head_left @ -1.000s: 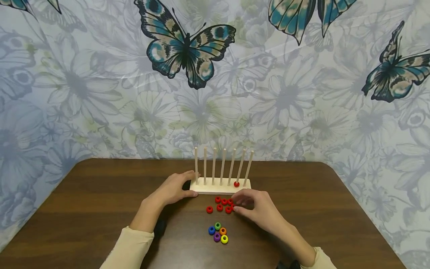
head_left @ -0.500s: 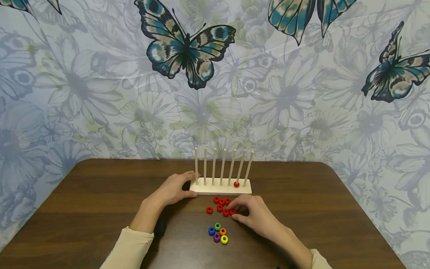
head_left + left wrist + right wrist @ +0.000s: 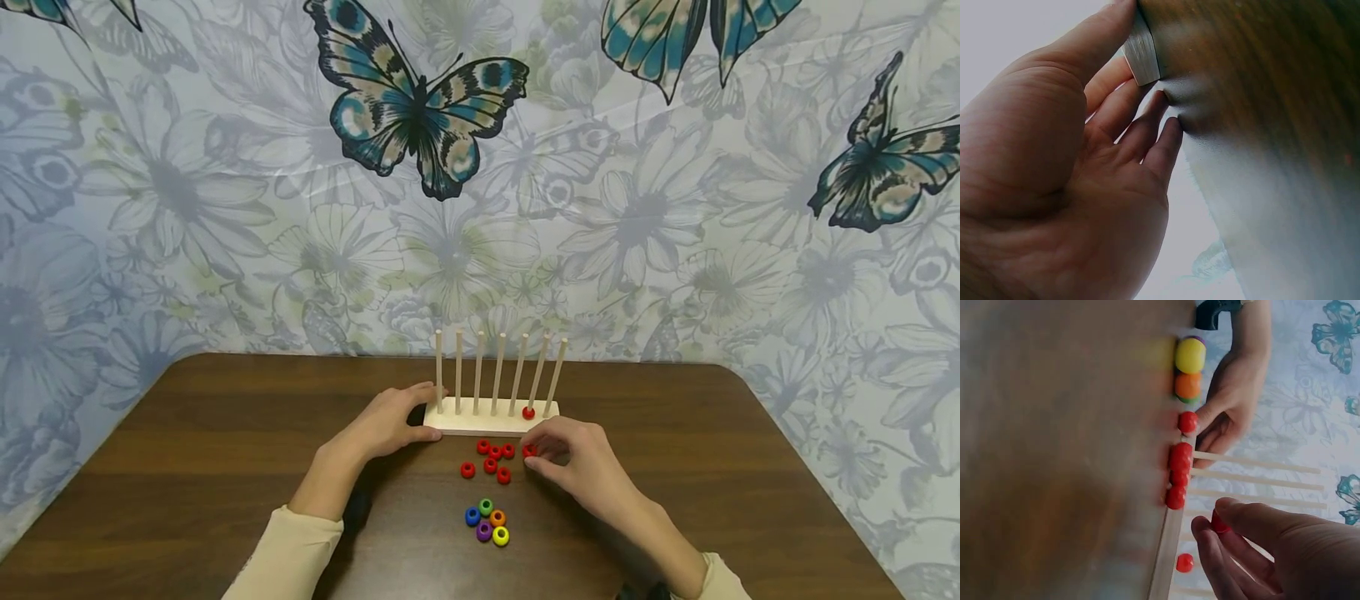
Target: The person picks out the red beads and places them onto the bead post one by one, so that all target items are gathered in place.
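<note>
A pale wooden peg board (image 3: 491,423) with a row of upright pegs stands on the table. My left hand (image 3: 382,423) holds its left end, thumb at the front and fingers behind; the left wrist view shows the board's end (image 3: 1142,53) between them. One red bead (image 3: 528,413) sits low on the second peg from the right. Just in front of the board, my right hand (image 3: 581,458) pinches another red bead (image 3: 1219,522) between thumb and fingertip, lifted off the table in the right wrist view. Several loose red beads (image 3: 491,466) lie left of that hand.
Nearer the person is a small cluster of green (image 3: 486,507), blue (image 3: 472,517), orange (image 3: 497,518), purple (image 3: 484,531) and yellow (image 3: 501,537) beads. The brown table (image 3: 247,442) ends at a butterfly-patterned backdrop (image 3: 450,250).
My right hand drew a red bead out of the group toward the person, then lifted it back up toward the board. A few red beads shifted slightly. My left hand has stayed put.
</note>
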`<state>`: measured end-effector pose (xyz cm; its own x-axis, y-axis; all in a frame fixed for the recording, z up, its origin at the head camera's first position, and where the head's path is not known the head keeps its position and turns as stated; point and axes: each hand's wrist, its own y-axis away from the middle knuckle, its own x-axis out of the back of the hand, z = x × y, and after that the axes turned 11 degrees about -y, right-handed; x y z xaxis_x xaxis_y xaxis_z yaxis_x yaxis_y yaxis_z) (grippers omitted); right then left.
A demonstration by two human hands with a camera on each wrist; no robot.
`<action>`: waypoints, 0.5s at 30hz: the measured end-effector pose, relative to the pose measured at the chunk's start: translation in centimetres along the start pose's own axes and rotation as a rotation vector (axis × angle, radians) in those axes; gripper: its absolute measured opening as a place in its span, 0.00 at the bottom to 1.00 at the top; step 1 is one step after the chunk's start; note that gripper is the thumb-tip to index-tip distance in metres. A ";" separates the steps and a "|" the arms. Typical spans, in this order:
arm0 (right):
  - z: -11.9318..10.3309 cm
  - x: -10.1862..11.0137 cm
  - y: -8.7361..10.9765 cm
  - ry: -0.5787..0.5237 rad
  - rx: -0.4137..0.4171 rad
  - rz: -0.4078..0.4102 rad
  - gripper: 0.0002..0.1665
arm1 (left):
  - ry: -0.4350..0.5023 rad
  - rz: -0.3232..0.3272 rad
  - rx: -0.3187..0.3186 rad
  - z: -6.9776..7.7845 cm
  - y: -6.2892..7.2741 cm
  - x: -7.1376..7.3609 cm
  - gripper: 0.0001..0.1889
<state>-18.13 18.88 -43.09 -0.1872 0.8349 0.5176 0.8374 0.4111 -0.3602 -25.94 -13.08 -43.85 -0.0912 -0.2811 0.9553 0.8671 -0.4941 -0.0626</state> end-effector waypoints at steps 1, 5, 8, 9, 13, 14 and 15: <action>0.0 0.1 -0.1 0.000 0.011 0.015 0.14 | 0.006 -0.002 0.004 0.0 0.0 0.0 0.32; -0.3 0.7 -0.4 -0.010 0.055 0.063 0.15 | 0.006 -0.005 0.005 0.0 0.0 0.0 0.32; -0.7 1.2 -0.9 -0.011 0.103 0.101 0.16 | 0.004 -0.005 0.007 -0.1 0.0 0.0 0.33; -0.9 1.5 -1.1 -0.007 0.120 0.114 0.16 | 0.007 -0.007 0.012 -0.1 0.0 0.0 0.33; -1.8 2.7 -2.0 0.020 0.179 0.182 0.15 | 0.002 -0.004 0.010 -0.1 0.0 0.1 0.33; -2.0 3.0 -2.2 0.025 0.192 0.201 0.15 | -0.002 -0.003 0.009 -0.1 0.0 0.1 0.33; -2.3 3.3 -2.5 0.029 0.204 0.222 0.15 | -0.004 -0.004 0.008 -0.1 0.0 0.1 0.32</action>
<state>-19.64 19.78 -38.70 0.0062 0.9032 0.4292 0.7353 0.2868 -0.6141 -26.04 -13.20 -43.79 -0.0929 -0.2759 0.9567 0.8705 -0.4889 -0.0565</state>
